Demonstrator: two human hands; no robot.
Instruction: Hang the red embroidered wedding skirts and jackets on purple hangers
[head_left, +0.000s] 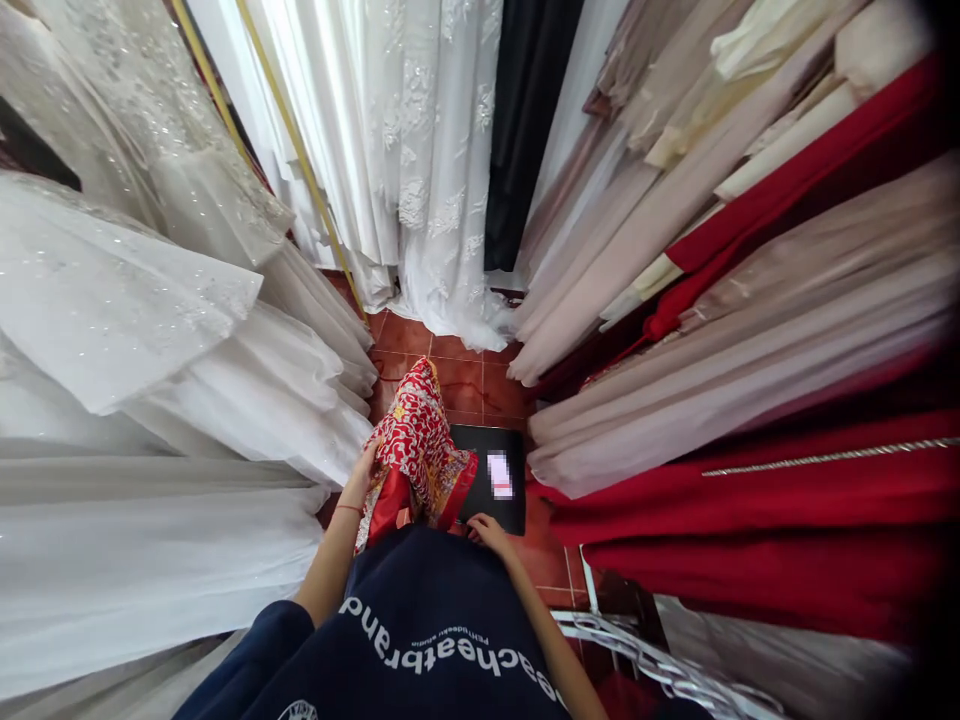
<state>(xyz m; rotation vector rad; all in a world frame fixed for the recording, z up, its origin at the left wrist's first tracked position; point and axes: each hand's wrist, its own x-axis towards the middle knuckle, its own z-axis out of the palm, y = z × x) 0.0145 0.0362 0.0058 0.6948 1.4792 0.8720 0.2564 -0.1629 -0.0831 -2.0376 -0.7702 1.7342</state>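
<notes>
A red garment (420,430) with white scrolling pattern, gold touches and a plain red lining lies bunched in front of me. My left hand (367,466) is closed on its left edge, the fingers partly hidden by the cloth. My right hand (487,532) is at the near edge of a black flat-topped surface (514,440), its fingers loosely bent and apart, with nothing visible in them. The garment's right corner overlaps this surface. A phone (500,474) with a lit, blurred screen lies on it, just beyond my right hand.
White gowns (187,340) hang close on the left, and a lace gown (442,180) trails onto the red tiled floor (469,385) ahead. Pale pink dresses (645,420) and red dresses (750,510) crowd the right. White hangers (660,660) cluster at lower right. A yellow pole (300,150) slants at upper left.
</notes>
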